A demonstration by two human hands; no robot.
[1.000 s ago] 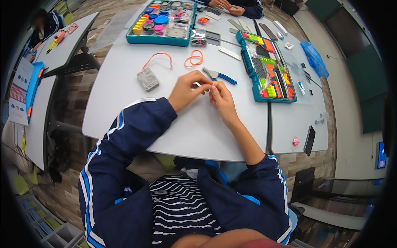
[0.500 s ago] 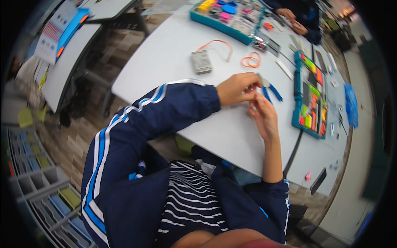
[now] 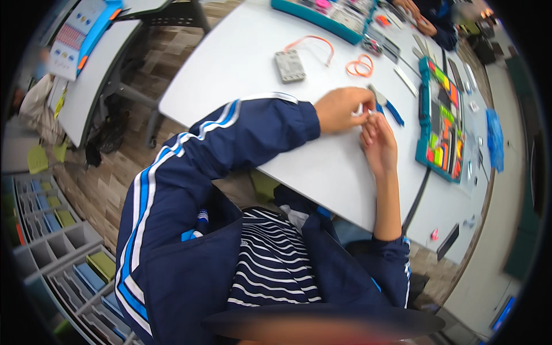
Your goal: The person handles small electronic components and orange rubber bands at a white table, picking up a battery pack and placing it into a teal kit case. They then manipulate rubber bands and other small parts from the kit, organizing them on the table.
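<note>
Over the white table (image 3: 241, 63), my left hand (image 3: 345, 110) and my right hand (image 3: 380, 145) meet fingertip to fingertip. Both are closed in a pinch around something tiny and pale, mostly hidden by the fingers. Just beyond them lie pliers (image 3: 393, 112) with blue handles, their head partly behind my left fingers. A grey block-shaped unit (image 3: 290, 66) sits farther left, and an orange cable (image 3: 310, 38) curves away behind it. An orange loop of cable (image 3: 360, 66) rests between that unit and a thin white strip (image 3: 406, 81).
A teal-edged tray of bright parts (image 3: 438, 123) stands to the right, another teal tray (image 3: 322, 22) at the far side. Across the table a co-worker's hands (image 3: 422, 23) handle something. A blue plastic bag (image 3: 495, 141) hangs at the right edge.
The whole view has shifted, so the table and its things appear higher and a little to the right. My hands stay together, fingertips still pinched.
</note>
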